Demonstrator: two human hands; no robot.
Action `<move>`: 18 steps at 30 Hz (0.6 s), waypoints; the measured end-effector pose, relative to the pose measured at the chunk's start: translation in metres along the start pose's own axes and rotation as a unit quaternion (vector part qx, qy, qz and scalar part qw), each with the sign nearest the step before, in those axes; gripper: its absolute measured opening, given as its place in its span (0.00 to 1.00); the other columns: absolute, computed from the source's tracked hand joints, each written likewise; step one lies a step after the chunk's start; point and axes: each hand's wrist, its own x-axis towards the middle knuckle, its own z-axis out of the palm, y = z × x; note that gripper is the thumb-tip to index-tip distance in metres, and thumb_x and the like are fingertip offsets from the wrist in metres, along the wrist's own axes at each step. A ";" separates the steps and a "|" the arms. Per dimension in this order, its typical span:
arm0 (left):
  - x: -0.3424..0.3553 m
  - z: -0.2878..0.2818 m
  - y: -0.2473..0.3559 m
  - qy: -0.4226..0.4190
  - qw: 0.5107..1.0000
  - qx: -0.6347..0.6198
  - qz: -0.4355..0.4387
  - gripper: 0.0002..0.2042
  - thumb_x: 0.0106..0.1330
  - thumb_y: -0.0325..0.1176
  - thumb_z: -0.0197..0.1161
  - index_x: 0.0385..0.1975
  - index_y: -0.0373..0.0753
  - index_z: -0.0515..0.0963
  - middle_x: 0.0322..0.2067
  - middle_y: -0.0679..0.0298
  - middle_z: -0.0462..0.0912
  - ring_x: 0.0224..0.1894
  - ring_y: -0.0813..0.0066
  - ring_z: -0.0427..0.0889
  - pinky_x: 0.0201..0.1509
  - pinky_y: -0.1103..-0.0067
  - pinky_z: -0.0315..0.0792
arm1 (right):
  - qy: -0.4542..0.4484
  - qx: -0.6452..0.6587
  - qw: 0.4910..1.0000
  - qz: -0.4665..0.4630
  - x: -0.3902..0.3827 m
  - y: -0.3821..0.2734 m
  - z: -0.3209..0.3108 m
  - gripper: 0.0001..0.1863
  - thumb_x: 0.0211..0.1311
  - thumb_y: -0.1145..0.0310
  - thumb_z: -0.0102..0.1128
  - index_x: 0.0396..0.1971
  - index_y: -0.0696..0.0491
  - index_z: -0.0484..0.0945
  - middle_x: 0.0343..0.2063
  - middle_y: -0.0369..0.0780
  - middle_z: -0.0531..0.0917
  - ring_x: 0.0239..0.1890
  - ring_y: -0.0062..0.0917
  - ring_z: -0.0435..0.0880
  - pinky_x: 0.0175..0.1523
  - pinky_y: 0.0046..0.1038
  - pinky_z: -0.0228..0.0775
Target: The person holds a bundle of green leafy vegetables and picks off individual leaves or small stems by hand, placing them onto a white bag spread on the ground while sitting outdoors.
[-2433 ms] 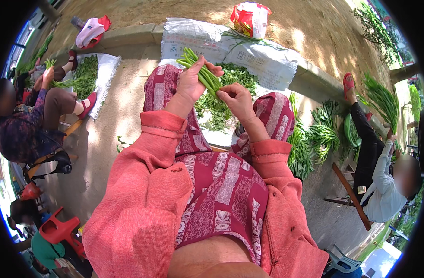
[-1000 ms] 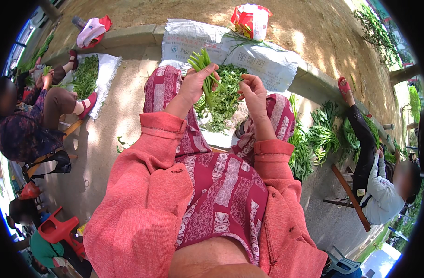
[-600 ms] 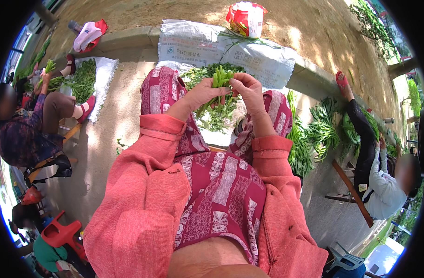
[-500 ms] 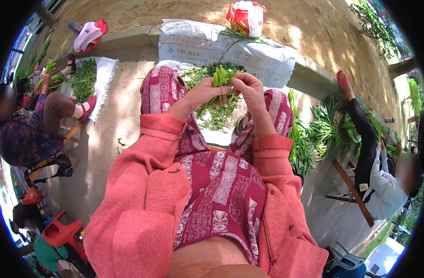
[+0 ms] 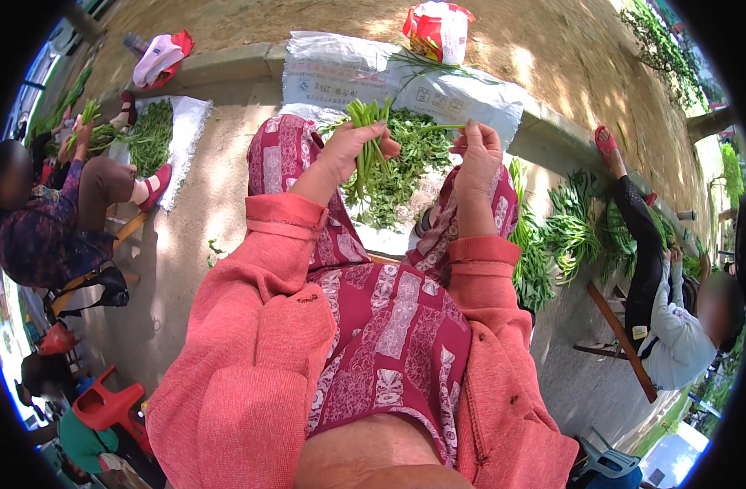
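Left hand [image 5: 350,147] closed around a bunch of green stems [image 5: 365,143], stems upright, tips poking above the fist, raised over the knees. Right hand [image 5: 475,155] just beside, fingers pressed together, pinching a single thin stem [image 5: 435,127] running sideways toward the bunch. Below both hands, a heap of leafy greens [image 5: 397,175] on a white sack [image 5: 340,73] spread on the ground between the legs. Red-and-white bag [image 5: 438,28] at the sack's far edge. At left, a seated person [image 5: 55,220] with more greens on another sheet [image 5: 185,130]; at right, another person [image 5: 666,318] beside leafy bundles [image 5: 552,236].
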 end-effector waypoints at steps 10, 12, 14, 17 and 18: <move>0.000 -0.007 0.004 -0.028 0.999 0.020 0.006 0.10 0.64 0.37 0.56 0.34 0.36 0.74 0.32 0.52 0.82 0.34 0.63 0.83 0.40 0.72 0.77 | -0.244 -0.155 0.949 0.125 -0.010 0.009 0.004 0.05 0.56 0.70 0.60 0.27 0.55 0.76 0.20 0.32 0.77 0.19 0.12 0.73 0.21 0.15 0.66; 0.001 -0.004 -0.003 -0.038 0.996 0.070 -0.026 0.10 0.64 0.36 0.56 0.35 0.36 0.75 0.33 0.54 0.81 0.35 0.64 0.83 0.43 0.72 0.77 | -0.297 -0.114 0.933 0.167 -0.014 0.006 0.009 0.05 0.57 0.70 0.60 0.31 0.56 0.77 0.23 0.33 0.79 0.21 0.13 0.75 0.25 0.15 0.69; -0.002 -0.001 -0.012 -0.075 0.994 0.077 -0.027 0.11 0.64 0.37 0.57 0.38 0.36 0.74 0.31 0.59 0.80 0.33 0.67 0.82 0.37 0.74 0.78 | -0.310 -0.099 0.931 0.163 -0.015 0.008 0.010 0.06 0.58 0.70 0.59 0.33 0.56 0.78 0.24 0.33 0.80 0.22 0.13 0.76 0.25 0.15 0.69; -0.007 0.006 -0.010 -0.125 0.986 0.104 -0.049 0.13 0.64 0.37 0.57 0.41 0.36 0.72 0.31 0.61 0.79 0.30 0.70 0.81 0.28 0.76 0.78 | -0.309 -0.097 0.934 0.151 -0.016 0.009 0.010 0.07 0.58 0.71 0.58 0.35 0.56 0.78 0.23 0.33 0.80 0.22 0.13 0.76 0.25 0.15 0.68; -0.006 0.005 -0.010 -0.121 0.986 0.105 -0.051 0.12 0.63 0.37 0.58 0.40 0.36 0.73 0.29 0.60 0.79 0.28 0.71 0.81 0.26 0.76 0.77 | -0.306 -0.098 0.935 0.147 -0.017 0.009 0.011 0.08 0.58 0.71 0.58 0.36 0.56 0.78 0.23 0.33 0.80 0.22 0.13 0.76 0.24 0.14 0.68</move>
